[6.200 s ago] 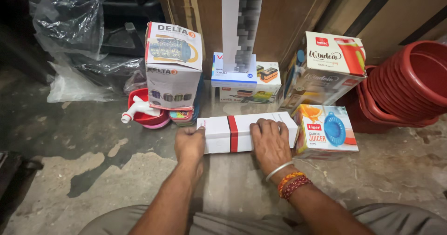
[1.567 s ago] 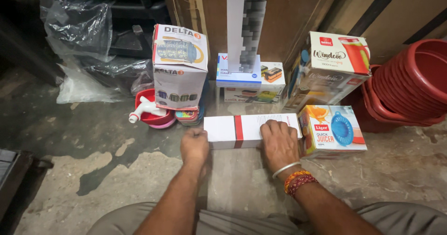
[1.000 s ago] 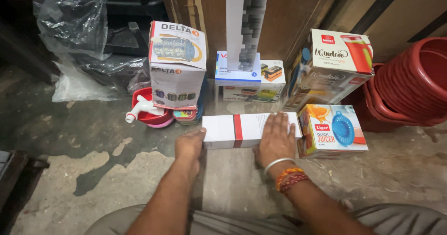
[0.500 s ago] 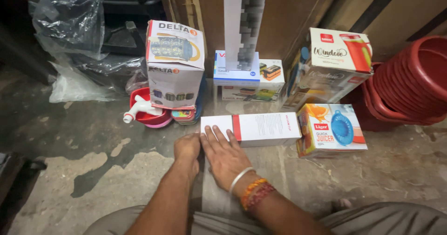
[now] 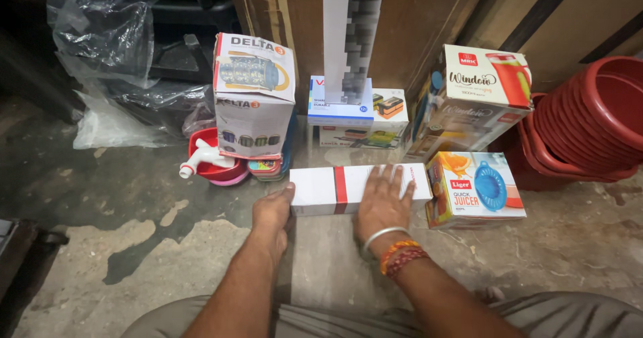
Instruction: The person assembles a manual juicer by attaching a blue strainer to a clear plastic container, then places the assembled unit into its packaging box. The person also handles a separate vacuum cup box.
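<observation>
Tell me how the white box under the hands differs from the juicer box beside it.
The white box is long, slim and plain with one red band; the juicer box is squarer and printed in orange and blue. The right hand lies flat on the white box and the left hand grips its end; nothing touches the juicer box. Both lie flat on the floor.

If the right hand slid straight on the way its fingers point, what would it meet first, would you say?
The right hand lies flat on the white box with a red band, fingers pointing away. Straight on, it would probably meet the low lunch-box carton, though depth is unclear.
</observation>
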